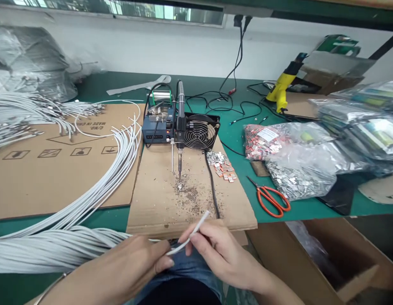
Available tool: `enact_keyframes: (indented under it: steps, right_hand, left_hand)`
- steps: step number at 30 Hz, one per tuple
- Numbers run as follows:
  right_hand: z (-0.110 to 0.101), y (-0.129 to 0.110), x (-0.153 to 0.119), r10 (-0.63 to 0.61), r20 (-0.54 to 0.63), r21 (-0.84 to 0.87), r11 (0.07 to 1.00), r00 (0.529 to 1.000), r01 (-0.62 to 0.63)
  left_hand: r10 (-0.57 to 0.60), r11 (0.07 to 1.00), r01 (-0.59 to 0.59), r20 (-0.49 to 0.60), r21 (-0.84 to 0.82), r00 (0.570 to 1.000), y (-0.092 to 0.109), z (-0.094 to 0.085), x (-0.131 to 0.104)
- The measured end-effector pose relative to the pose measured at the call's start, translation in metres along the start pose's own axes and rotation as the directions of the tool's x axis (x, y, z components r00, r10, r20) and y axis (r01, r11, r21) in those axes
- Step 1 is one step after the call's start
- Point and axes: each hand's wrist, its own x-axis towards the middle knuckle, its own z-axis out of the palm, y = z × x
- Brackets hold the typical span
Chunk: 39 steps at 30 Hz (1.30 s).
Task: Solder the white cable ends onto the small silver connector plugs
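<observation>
A white cable (182, 247) runs between my two hands at the front edge of the bench. My left hand (142, 254) is closed around it, beside a thick bundle of white cables (56, 248). Near the cable's free end, my right hand (217, 250) pinches it between thumb and fingers, and the tip points up and away from me. Past my hands, a soldering iron (180, 127) stands tip down in a holder above a cardboard sheet (158, 203). Solder crumbs (179, 186) lie under its tip.
Behind the iron stand a blue soldering station (154, 127), a solder spool (161, 96) and a fan (199, 134). Small metal connectors (223, 165) lie right of it. Orange-handled scissors (272, 201), bags of parts (299, 176) and a yellow heat gun (282, 87) are further right.
</observation>
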Motion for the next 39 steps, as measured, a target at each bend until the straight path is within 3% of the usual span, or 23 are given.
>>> enact_keyframes:
  steps: [2, 4, 6, 8, 10, 13, 16, 20, 22, 26, 30, 33, 35, 37, 39]
  right_hand:
    - [0.009, 0.000, 0.004, 0.014, 0.048, 0.046, 0.999, 0.999, -0.016]
    - [0.016, 0.003, 0.005, 0.032, 0.101, 0.062, 0.997, 0.994, -0.039]
    - [0.019, 0.006, 0.003, 0.042, 0.133, 0.050, 0.998, 0.990, -0.049]
    - [0.016, 0.008, -0.001, 0.079, 0.118, 0.043, 0.995, 0.990, -0.085]
    - [0.008, 0.010, -0.005, 0.155, 0.030, 0.069, 0.985, 0.987, -0.157]
    - [-0.004, 0.009, -0.006, 0.254, -0.127, 0.173, 0.957, 0.959, -0.231]
    - [-0.008, 0.006, -0.002, 0.271, -0.110, 0.209, 0.947, 0.956, -0.245]
    - [-0.009, 0.005, 0.002, 0.261, -0.057, 0.184, 0.951, 0.964, -0.247]
    - [-0.011, 0.006, 0.002, 0.253, -0.036, 0.178, 0.954, 0.967, -0.243]
    - [-0.009, 0.010, 0.004, 0.232, -0.034, 0.269, 0.939, 0.972, -0.214]
    - [0.009, 0.013, 0.007, 0.116, -0.247, 0.304, 0.952, 0.962, -0.036]
    - [0.023, 0.015, 0.007, -0.079, -0.474, 0.120, 0.981, 0.877, 0.153]
    - [0.025, 0.015, 0.005, -0.214, -0.514, -0.029, 0.972, 0.831, 0.233]
    - [0.021, 0.014, 0.004, -0.230, -0.459, -0.063, 0.972, 0.858, 0.227]
    - [0.011, 0.013, 0.004, -0.125, -0.340, 0.010, 0.991, 0.932, 0.137]
  left_hand:
    - [-0.067, 0.993, 0.064, -0.030, -0.103, 0.997, -0.005, 0.004, 0.002]
    - [-0.120, 0.951, 0.074, -0.139, -0.300, 0.983, -0.006, 0.009, 0.009]
    - [-0.179, 0.822, 0.059, -0.159, -0.566, 0.971, -0.004, 0.015, 0.018]
    - [-0.267, 0.618, 0.097, -0.092, -0.780, 0.959, 0.000, 0.023, 0.025]
    - [-0.342, 0.450, 0.158, -0.006, -0.879, 0.940, 0.004, 0.030, 0.028]
    - [-0.361, 0.324, 0.260, 0.136, -0.909, 0.923, 0.008, 0.037, 0.028]
    - [-0.345, 0.349, 0.313, 0.189, -0.883, 0.919, 0.009, 0.040, 0.027]
    - [-0.342, 0.525, 0.287, 0.111, -0.801, 0.933, 0.005, 0.043, 0.026]
    - [-0.340, 0.552, 0.274, 0.087, -0.788, 0.936, 0.004, 0.044, 0.025]
    - [-0.376, 0.496, 0.260, 0.064, -0.828, 0.924, 0.005, 0.047, 0.025]
    - [-0.427, 0.364, 0.265, 0.093, -0.893, 0.899, 0.008, 0.048, 0.030]
    - [-0.432, 0.299, 0.235, 0.088, -0.925, 0.898, 0.008, 0.049, 0.033]
    - [-0.418, 0.284, 0.213, 0.079, -0.935, 0.905, 0.007, 0.048, 0.033]
    - [-0.398, 0.293, 0.204, 0.075, -0.934, 0.914, 0.005, 0.047, 0.030]
    - [-0.373, 0.334, 0.213, 0.079, -0.918, 0.925, 0.004, 0.045, 0.026]
